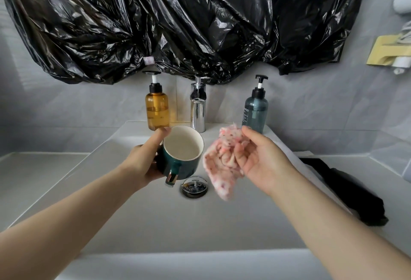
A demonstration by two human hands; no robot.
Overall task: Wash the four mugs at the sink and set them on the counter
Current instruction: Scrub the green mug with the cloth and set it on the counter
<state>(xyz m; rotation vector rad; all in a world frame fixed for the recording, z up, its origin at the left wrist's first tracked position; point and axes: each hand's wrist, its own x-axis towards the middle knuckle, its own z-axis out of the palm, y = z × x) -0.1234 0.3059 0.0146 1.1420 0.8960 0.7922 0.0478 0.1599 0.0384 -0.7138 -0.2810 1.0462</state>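
Currently your left hand (144, 164) fingers (161, 134) are wrapped closed round the green mug (181, 157); right hand (262, 162) fingers (239, 153) pinch the pink cloth (220, 166), just beside the mug, over the sink (155, 217).

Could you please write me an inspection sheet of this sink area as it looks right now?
Surface: white sink, drain open; no water seen running.
Job's things: one green mug, white inside, handle toward camera; other mugs not seen.
Clutter: amber bottle, blue bottle, black item on right counter.
Grips: left hand holds mug; right hand holds pink cloth.
Cables: white cord at far right.
Surroundings: tap, black plastic covering wall, grey tiles.
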